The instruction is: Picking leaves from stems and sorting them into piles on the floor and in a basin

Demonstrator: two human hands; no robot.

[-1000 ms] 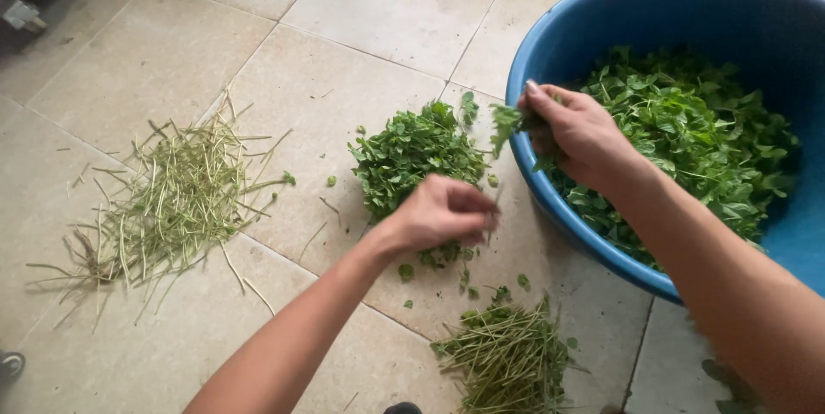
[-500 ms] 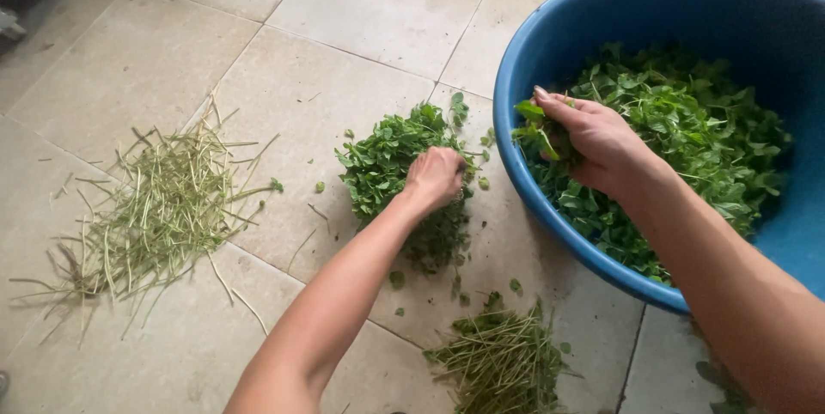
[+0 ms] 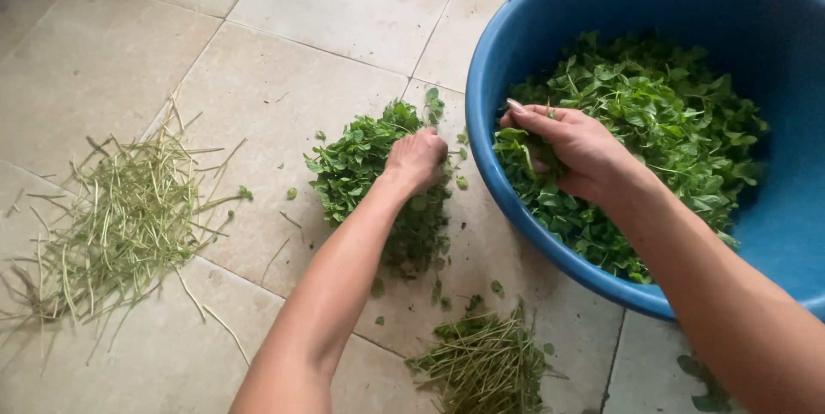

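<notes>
My left hand rests closed on a pile of plucked green leaves that lies on the tiled floor beside a big blue tub. Whether anything is inside its fist is hidden. My right hand reaches over the tub's near rim and grips a bunch of leafy green sprigs from the mass of greens filling the tub.
A spread of bare pale green stems lies on the floor at the left. A smaller bundle of stems lies near the bottom edge, below the tub. A few loose leaves dot the beige tiles.
My left hand has moved forward from the near edge of the leaf pile onto the pile. My right hand has sunk from the tub's rim into the greens.
</notes>
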